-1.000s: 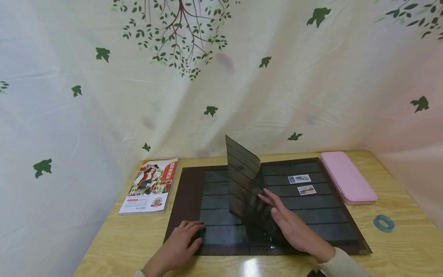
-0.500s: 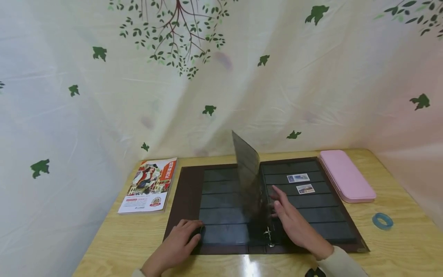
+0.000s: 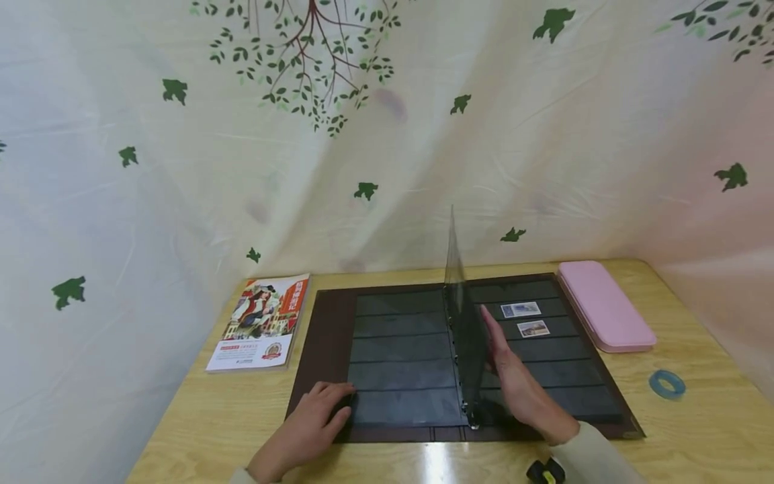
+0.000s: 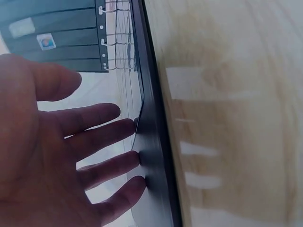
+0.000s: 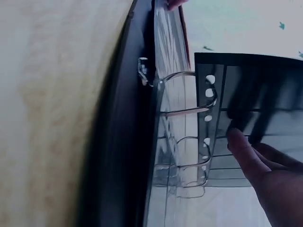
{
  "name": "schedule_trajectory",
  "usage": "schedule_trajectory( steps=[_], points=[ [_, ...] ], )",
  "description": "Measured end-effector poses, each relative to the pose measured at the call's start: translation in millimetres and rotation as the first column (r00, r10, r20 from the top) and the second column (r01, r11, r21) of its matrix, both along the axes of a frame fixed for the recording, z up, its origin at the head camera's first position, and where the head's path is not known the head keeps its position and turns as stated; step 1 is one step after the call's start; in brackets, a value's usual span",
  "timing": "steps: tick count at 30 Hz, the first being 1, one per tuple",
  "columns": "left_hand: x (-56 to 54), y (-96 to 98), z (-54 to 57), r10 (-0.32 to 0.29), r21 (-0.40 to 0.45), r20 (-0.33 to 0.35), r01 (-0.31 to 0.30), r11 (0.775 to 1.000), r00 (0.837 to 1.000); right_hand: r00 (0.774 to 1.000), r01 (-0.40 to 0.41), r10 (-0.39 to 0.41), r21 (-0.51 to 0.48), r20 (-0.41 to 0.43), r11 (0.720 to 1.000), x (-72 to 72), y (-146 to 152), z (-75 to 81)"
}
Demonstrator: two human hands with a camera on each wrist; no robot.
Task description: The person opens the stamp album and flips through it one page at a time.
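Observation:
A dark stamp album (image 3: 326, 329) lies spread on the table, its pages held by metal rings (image 5: 189, 111). One dark page (image 3: 467, 336) with strip pockets stands nearly upright at the rings. My right hand (image 3: 519, 386) is on its right side, fingers extended against it; in the right wrist view the fingertips touch the page's surface. Two small stamps, a bluish one (image 3: 521, 309) and a brownish one (image 3: 533, 329), sit in the right-hand page. My left hand (image 3: 308, 423) rests at the album's lower left, fingertips touching its left page edge.
A picture-covered book (image 3: 260, 323) lies left of the album. At the right are a pink case (image 3: 607, 306) and a blue ring-shaped roll (image 3: 667, 384). A small black object (image 3: 546, 472) is near the right sleeve. A patterned curtain (image 3: 375, 148) hangs behind the table.
The lifted page has swung from leaning left to nearly upright, uncovering more of the left page. My right hand has shifted slightly right with it; my left hand has stayed put.

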State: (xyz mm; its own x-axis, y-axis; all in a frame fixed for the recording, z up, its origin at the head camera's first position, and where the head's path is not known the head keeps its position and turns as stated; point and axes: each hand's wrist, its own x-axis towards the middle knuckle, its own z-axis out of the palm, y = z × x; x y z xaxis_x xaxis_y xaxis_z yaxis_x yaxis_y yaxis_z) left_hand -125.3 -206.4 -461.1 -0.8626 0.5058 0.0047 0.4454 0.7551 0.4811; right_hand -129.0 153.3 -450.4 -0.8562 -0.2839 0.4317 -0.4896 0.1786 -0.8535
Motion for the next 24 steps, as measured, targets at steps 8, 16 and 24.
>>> schedule_trajectory(
  steps=[8, 16, 24],
  points=[
    [-2.0, -2.4, 1.5, 0.035, -0.004, 0.071, -0.035, 0.999, 0.997, 0.983, -0.160, 0.157, 0.023, 0.094, 0.987, -8.6, -11.1, 9.6],
    [-1.5, -6.5, 4.7, 0.056, 0.023, 0.111, -0.059, 0.998, 0.992, 0.941, -0.205, 0.170, 0.093, 0.294, 0.974, -9.7, -11.3, 5.9],
    [-3.7, -6.8, 8.9, 0.108, 0.078, 0.116, -0.118, 0.990, 0.987, 0.901, -0.273, 0.174, 0.210, 0.397, 0.939, -7.8, -15.3, 2.6]
  ],
)
